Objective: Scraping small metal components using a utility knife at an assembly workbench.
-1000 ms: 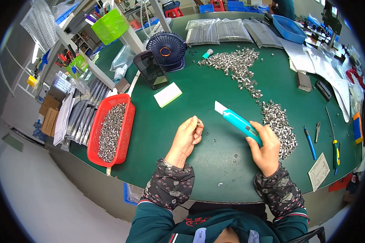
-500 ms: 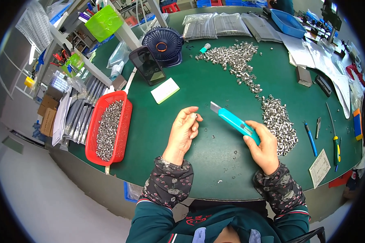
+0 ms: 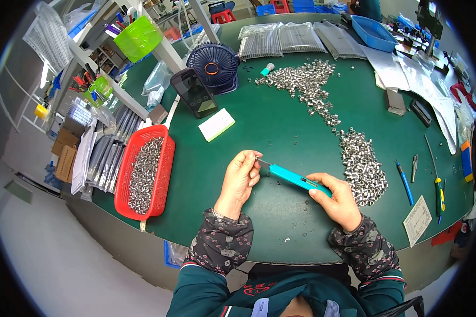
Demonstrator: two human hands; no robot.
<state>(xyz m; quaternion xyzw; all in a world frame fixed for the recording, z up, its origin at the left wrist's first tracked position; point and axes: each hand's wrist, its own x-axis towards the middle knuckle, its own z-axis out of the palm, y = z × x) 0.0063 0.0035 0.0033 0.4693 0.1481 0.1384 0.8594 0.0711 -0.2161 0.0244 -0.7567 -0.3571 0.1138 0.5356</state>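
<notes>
My right hand grips a teal utility knife by its rear end, the blade pointing left. The blade tip reaches a small metal ring pinched between the thumb and fingertips of my left hand. Whether the blade goes into the ring or only touches its edge is too small to tell. To the right of my right hand lies a heap of silvery metal rings. A second, spread-out heap of such rings lies farther back. A few thin dark bits are scattered on the green table below the knife.
At left stands a red basket full of small metal parts. A phone, a fan and a paper pad lie behind my left hand. At right are a blue pen-like tool, a screwdriver and a paper slip.
The knife has swung down and left, so its blade now meets the ring at my left fingertips. My right hand has moved slightly left and down; my left hand has barely moved.
</notes>
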